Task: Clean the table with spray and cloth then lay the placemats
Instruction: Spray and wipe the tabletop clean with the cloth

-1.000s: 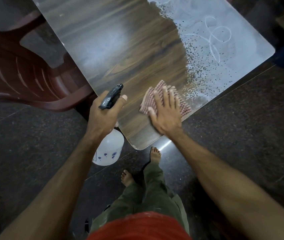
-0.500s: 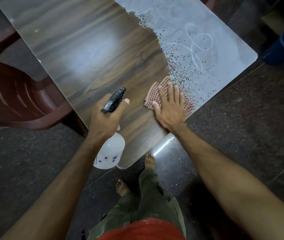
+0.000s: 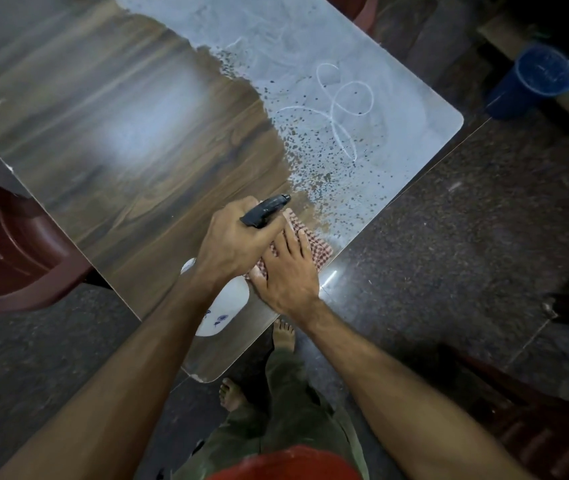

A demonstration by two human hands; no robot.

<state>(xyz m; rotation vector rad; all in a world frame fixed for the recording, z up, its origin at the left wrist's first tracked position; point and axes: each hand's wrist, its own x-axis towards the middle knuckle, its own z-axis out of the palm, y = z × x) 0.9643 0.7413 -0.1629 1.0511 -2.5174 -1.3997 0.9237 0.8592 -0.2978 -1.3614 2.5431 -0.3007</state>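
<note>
Spray bottle (image 3: pixel 222 311): over the table's (image 3: pixel 130 140) near corner, black nozzle (image 3: pixel 265 209) aimed up-right toward the dusty patch (image 3: pixel 362 98), white body partly hidden under the wrist. Left hand (image 3: pixel 234 242) curled round its neck. Right hand (image 3: pixel 288 271) lay flat, fingers straight, pressing the checked cloth (image 3: pixel 321 252), mostly covered.

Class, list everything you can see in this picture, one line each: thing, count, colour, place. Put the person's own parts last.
table: one, brown wood, centre, right part dusty white
cloth: one, red checked, near table edge
spray bottle: one, white with black nozzle, over near edge
chair: one, dark red, left
bucket: one, blue, upper right floor
left hand: one, grips the bottle's neck
right hand: one, flat on cloth
feet: two, bare, on dark floor
</note>
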